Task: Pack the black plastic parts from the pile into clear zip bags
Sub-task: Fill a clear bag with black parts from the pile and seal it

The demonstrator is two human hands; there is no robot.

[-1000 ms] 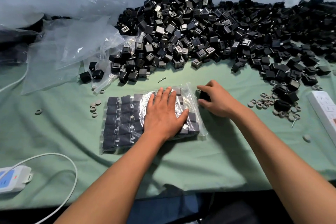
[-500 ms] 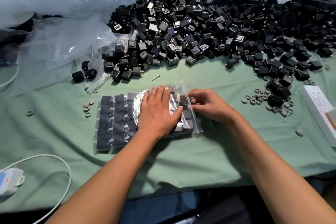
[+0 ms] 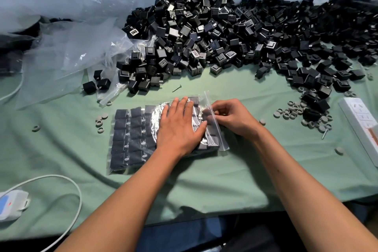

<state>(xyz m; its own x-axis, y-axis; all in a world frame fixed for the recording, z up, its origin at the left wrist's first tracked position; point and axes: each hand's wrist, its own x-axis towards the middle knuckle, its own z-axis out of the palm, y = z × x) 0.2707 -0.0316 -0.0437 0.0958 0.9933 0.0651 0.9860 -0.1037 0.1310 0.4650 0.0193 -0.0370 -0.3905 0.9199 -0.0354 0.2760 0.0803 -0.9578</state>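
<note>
1. A worker at a green-clothed table [image 3: 235, 172] presses the left hand [image 3: 180, 127] flat, fingers spread and straight, on a clear zip bag [image 3: 131, 139] already lined with neat rows of black parts.

2. The right hand [image 3: 227, 117] has its fingers curled at the bag's open end, pinching the zip edge; whether it is also tucking in one more part cannot be told from here.

3. The step in hand looks like topping off or closing this bag: it appears nearly full, and its mouth faces the right hand.

4. The next move likely calls for holding the rows flat under the left palm while the right fingertips run along the zip strip, keeping the last parts clear of the seal.

5. The bag lies directly under and between both hands, near the table's front edge.

6. The pile of black plastic parts [image 3: 235, 35] sits well beyond the hands, across the back of the table.

7. Empty clear bags [image 3: 67, 55] lie at the far left, with grey rings [image 3: 290, 111] scattered to the right.
</note>
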